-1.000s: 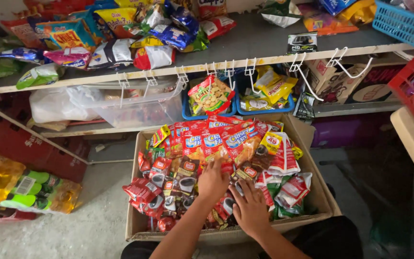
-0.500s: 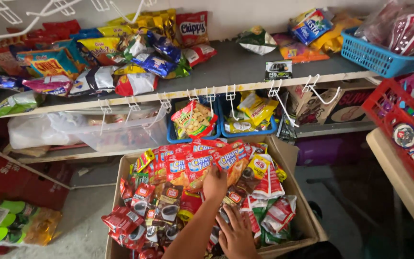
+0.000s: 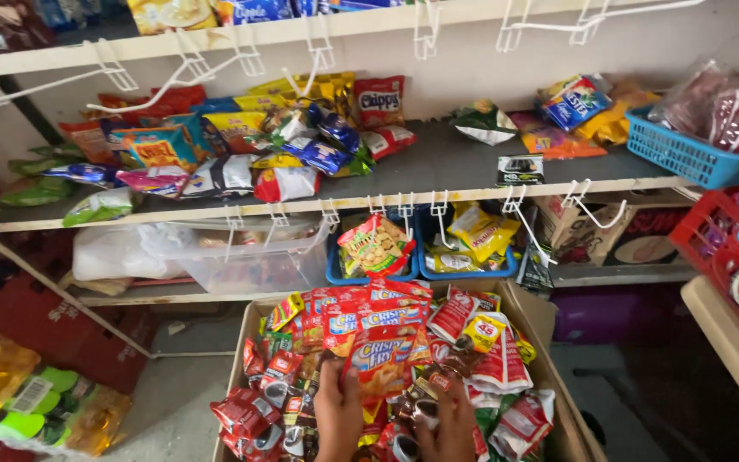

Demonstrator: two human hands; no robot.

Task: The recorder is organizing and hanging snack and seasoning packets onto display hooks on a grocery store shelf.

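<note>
**A:** Small shop corner, concrete floor, grey shelf (image 3: 438,162) along the wall piled with chip bags (image 3: 241,145), wire hooks (image 3: 404,205) hanging empty off its front edge. Blue bins (image 3: 425,265) of snacks sit under it, and a blue basket (image 3: 686,154) sits at the shelf's right end. A big box (image 3: 549,329) on the floor is stuffed with sachet strips.

**B:** What are the hands doing?

**A:** The left hand (image 3: 337,411) is closed around the bottom of a red strip (image 3: 384,346) of packets, thumb on the front, lifting it so it stands up out of the pile. The packets are joined in a row, so pinching the low end lets the rest fan upward, label side to the person. The strip rises straight above that fist, its top reaching about the far rim of the box.

**B:** And the other hand?

**A:** The right hand (image 3: 451,428) lies just beside it, lower right, fingers spread flat on the dark coffee sachets (image 3: 429,402). Looks like it's pressing them down, not gripping; I can't tell if anything is pinched underneath. I'd guess it's holding the heap steady so only the one strip comes free.

**B:** Why's everything loose in the box?

**A:** My guess: those strips are made for hanging, and the hooks are right there above it.
</note>
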